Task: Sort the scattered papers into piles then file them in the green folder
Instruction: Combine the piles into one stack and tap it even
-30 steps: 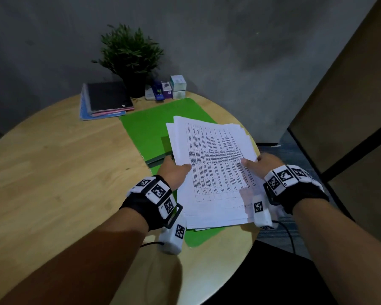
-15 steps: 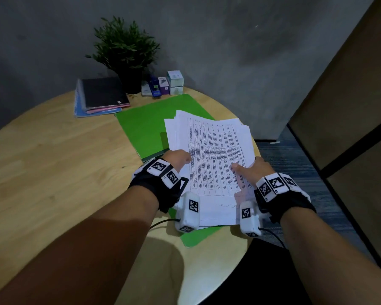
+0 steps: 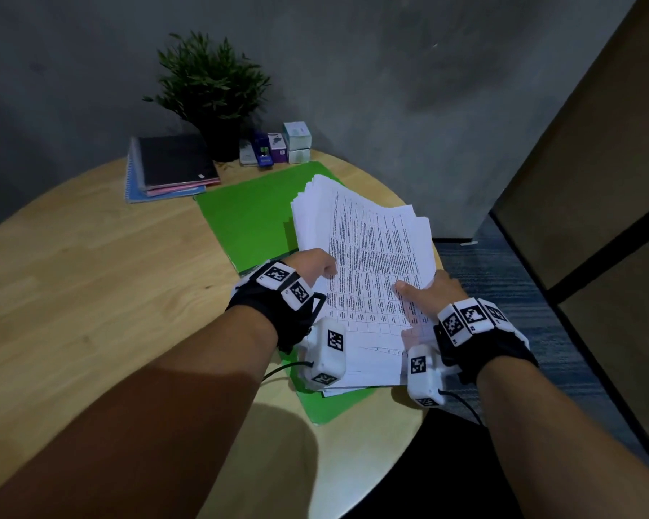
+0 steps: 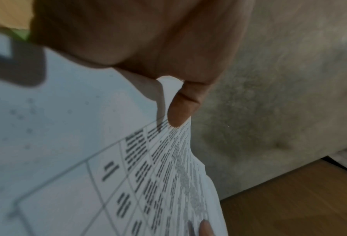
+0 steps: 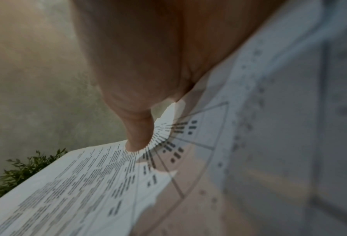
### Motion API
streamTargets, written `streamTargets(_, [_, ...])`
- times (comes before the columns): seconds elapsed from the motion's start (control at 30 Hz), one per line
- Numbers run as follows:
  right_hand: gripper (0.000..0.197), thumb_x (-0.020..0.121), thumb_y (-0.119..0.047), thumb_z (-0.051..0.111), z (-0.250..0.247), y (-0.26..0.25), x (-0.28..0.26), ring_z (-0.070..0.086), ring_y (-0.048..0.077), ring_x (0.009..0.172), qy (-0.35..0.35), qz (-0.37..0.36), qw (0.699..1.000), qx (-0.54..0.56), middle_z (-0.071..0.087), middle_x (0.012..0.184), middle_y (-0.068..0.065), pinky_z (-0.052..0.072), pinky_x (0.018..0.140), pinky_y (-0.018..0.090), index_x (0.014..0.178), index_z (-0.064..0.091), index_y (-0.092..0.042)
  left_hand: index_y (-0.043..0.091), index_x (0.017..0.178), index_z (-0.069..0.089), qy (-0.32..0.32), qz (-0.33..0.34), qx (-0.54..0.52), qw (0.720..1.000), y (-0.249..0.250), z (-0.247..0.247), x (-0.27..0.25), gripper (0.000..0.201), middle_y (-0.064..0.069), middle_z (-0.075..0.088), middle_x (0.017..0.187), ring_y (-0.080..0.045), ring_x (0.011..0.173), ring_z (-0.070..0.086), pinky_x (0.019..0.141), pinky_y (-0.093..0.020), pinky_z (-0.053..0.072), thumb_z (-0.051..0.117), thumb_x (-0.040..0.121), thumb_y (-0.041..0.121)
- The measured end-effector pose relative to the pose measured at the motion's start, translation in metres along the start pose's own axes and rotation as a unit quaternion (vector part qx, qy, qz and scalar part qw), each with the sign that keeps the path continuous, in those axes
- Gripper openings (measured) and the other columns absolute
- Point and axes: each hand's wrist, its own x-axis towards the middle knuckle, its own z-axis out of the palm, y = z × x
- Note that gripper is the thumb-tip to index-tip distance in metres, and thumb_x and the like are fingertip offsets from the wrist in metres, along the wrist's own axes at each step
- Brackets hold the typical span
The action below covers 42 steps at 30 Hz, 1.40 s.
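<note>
Right now your left hand (image 3: 310,267) grips the left edge of the stack of papers (image 3: 364,264), thumb on the printed top sheet and fingers tucked underneath. Your right hand (image 3: 433,290) clasps the opposite edge the same way, its thumb (image 5: 139,135) pressed flat onto the table of text. Both forearms reach forward side by side, each wrist wrapped in a black strap carrying white marker blocks. The papers are thin white sheets, unevenly squared, their far end lifted and fanning above the green folder (image 3: 252,219). That folder lies open and flat on the round wooden table (image 3: 90,286), smooth and matte, with pale grain around it. Beyond the folder's far edge sit a pile of notebooks (image 3: 171,166), a leafy potted plant (image 3: 212,88) and several small boxes (image 3: 291,142).
</note>
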Motion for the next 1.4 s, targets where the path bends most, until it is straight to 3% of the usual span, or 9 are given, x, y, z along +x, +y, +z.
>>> streamTargets(0.07, [0.100, 0.061, -0.076, 0.062, 0.002, 0.004, 0.006, 0.055, 0.035, 0.113, 0.000, -0.014, 1.000, 0.013, 0.050, 0.135, 0.016, 0.048, 0.095, 0.049, 0.134, 0.044, -0.010, -0.002, 0.130, 0.054, 0.039, -0.015, -0.129, 0.991, -0.010, 0.000, 0.007, 0.039, -0.015, 0.053, 0.132, -0.020, 0.100, 0.046, 0.078, -0.028, 0.037, 0.052, 0.091, 0.001])
streamTargets(0.23, [0.088, 0.067, -0.071, 0.061, 0.003, 0.010, 0.010, 0.060, 0.033, 0.105, 0.002, -0.016, 0.999, 0.040, 0.055, 0.128, 0.013, 0.052, 0.088, 0.043, 0.130, 0.047, -0.012, 0.010, 0.086, 0.052, 0.119, -0.040, -0.248, 0.961, -0.019, 0.007, 0.022, 0.016, -0.003, 0.050, 0.083, -0.020, 0.090, 0.048, 0.078, -0.029, 0.040, 0.066, 0.088, 0.016])
streamTargets(0.4, [0.037, 0.091, -0.043, 0.060, -0.016, 0.012, -0.015, 0.059, 0.024, 0.089, -0.001, -0.030, 0.978, 0.206, 0.060, 0.098, 0.001, 0.050, 0.076, 0.034, 0.112, 0.050, -0.014, 0.005, 0.126, 0.052, 0.185, 0.105, -0.323, 0.922, 0.000, 0.021, -0.002, 0.040, -0.010, 0.061, 0.107, -0.027, 0.098, 0.060, 0.078, -0.028, 0.044, 0.063, 0.088, 0.001])
streamTargets(0.57, [0.101, 0.045, -0.062, 0.089, -0.046, 0.005, -0.050, 0.062, 0.023, 0.112, -0.069, -0.150, 0.886, 0.433, 0.065, 0.123, -0.001, 0.050, 0.095, 0.048, 0.130, 0.053, -0.020, 0.010, 0.134, 0.047, 0.140, 0.270, -0.419, 0.855, -0.004, -0.009, -0.062, 0.063, -0.012, 0.060, 0.127, -0.029, 0.115, 0.058, 0.088, -0.037, 0.053, 0.067, 0.077, -0.007])
streamTargets(0.77, [0.081, 0.069, -0.018, 0.083, -0.025, -0.043, -0.123, 0.061, 0.026, 0.116, -0.134, -0.304, 0.774, 0.540, 0.063, 0.128, 0.008, 0.052, 0.094, 0.041, 0.139, 0.044, -0.008, 0.015, 0.146, 0.036, 0.147, 0.332, -0.433, 0.825, -0.084, -0.049, -0.135, 0.081, -0.009, 0.059, 0.134, -0.023, 0.120, 0.060, 0.092, -0.036, 0.055, 0.064, 0.071, -0.001])
streamTargets(0.9, [0.049, 0.084, 0.012, 0.058, 0.018, -0.089, -0.169, 0.064, 0.020, 0.112, -0.075, -0.354, 0.797, 0.484, 0.069, 0.118, -0.002, 0.051, 0.094, 0.039, 0.121, 0.056, -0.020, 0.004, 0.142, 0.042, 0.261, 0.277, -0.379, 0.844, -0.154, -0.041, -0.157, 0.063, -0.010, 0.063, 0.128, -0.019, 0.116, 0.062, 0.097, -0.037, 0.053, 0.066, 0.084, 0.004])
streamTargets(1.07, [0.048, 0.078, -0.010, 0.072, 0.054, -0.131, -0.203, 0.062, 0.015, 0.113, -0.037, -0.386, 0.826, 0.408, 0.067, 0.120, -0.003, 0.045, 0.102, 0.048, 0.123, 0.057, -0.019, 0.008, 0.138, 0.047, 0.354, 0.259, -0.436, 0.786, -0.210, -0.045, -0.180, 0.064, -0.013, 0.063, 0.128, -0.030, 0.119, 0.060, 0.102, -0.055, 0.046, 0.065, 0.077, 0.004])
streamTargets(1.27, [0.046, 0.075, -0.006, 0.074, 0.063, -0.141, -0.225, 0.064, 0.020, 0.112, -0.090, -0.429, 0.800, 0.409, 0.069, 0.117, 0.004, 0.050, 0.096, 0.039, 0.118, 0.060, -0.015, 0.007, 0.142, 0.033, 0.352, 0.293, -0.437, 0.774, -0.247, -0.050, -0.206, 0.096, -0.010, 0.060, 0.124, -0.013, 0.108, 0.065, 0.081, -0.026, 0.056, 0.080, 0.058, 0.015])
streamTargets(1.4, [0.063, 0.065, -0.012, 0.081, 0.086, -0.138, -0.230, 0.067, 0.020, 0.103, -0.097, -0.404, 0.793, 0.446, 0.071, 0.110, 0.010, 0.051, 0.090, 0.036, 0.120, 0.055, 0.005, 0.003, 0.143, 0.034, 0.335, 0.303, -0.468, 0.760, -0.258, -0.040, -0.211, 0.111, -0.001, 0.064, 0.118, -0.018, 0.110, 0.063, 0.084, -0.027, 0.055, 0.089, 0.052, 0.034])
